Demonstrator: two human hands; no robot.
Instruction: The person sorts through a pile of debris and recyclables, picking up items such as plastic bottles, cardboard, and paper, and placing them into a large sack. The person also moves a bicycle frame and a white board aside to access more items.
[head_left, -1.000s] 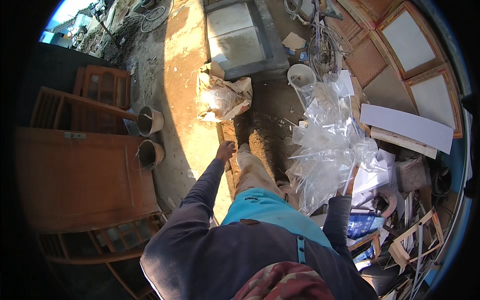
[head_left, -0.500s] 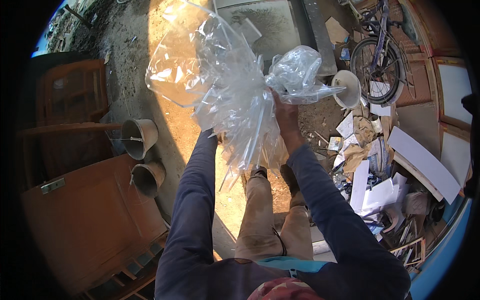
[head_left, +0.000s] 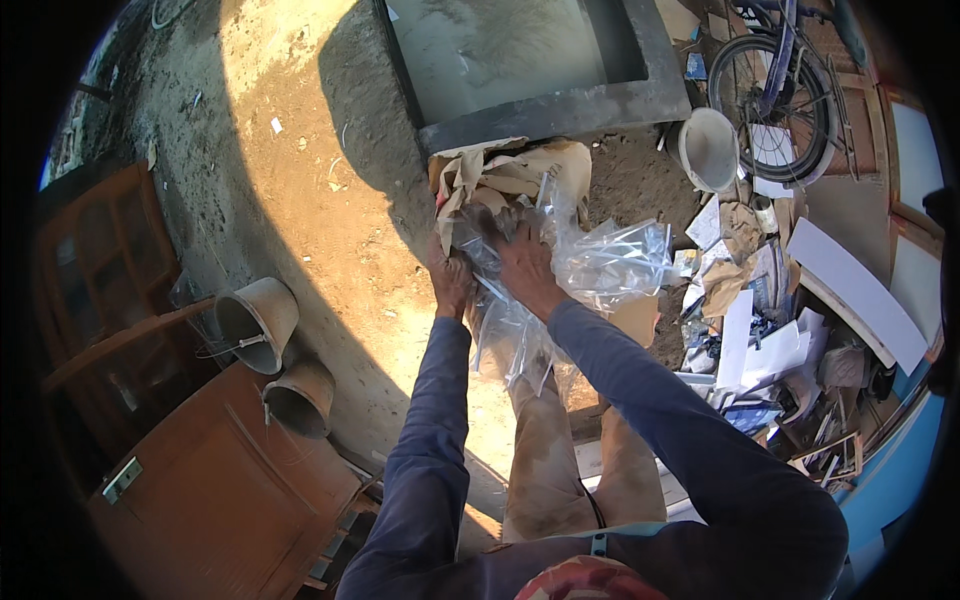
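Note:
A crumpled bundle of clear plastic sheeting [head_left: 612, 268] lies over the mouth of an open brown paper sack [head_left: 565, 168], in front of my legs. My right hand [head_left: 525, 262] is closed on the plastic at the sack's mouth, its fingertips partly hidden among the folds. At the sack's left edge, my left hand [head_left: 452, 283] is closed on the rim, next to the plastic. Loose ends of the plastic hang toward my knees and spread to the right. The inside of the sack is mostly covered.
Beyond the sack stands a concrete-edged basin [head_left: 560, 110] holding murky water. Two buckets [head_left: 258, 322] lie tipped by a wooden door panel [head_left: 240, 480] at left. A pale bucket [head_left: 708, 150], a bicycle [head_left: 775, 95] and a heap of paper scrap [head_left: 745, 350] are at right.
The plastic bundle has come down from in front of me onto the paper sack, which now shows. Both hands have moved closer together at the sack's mouth.

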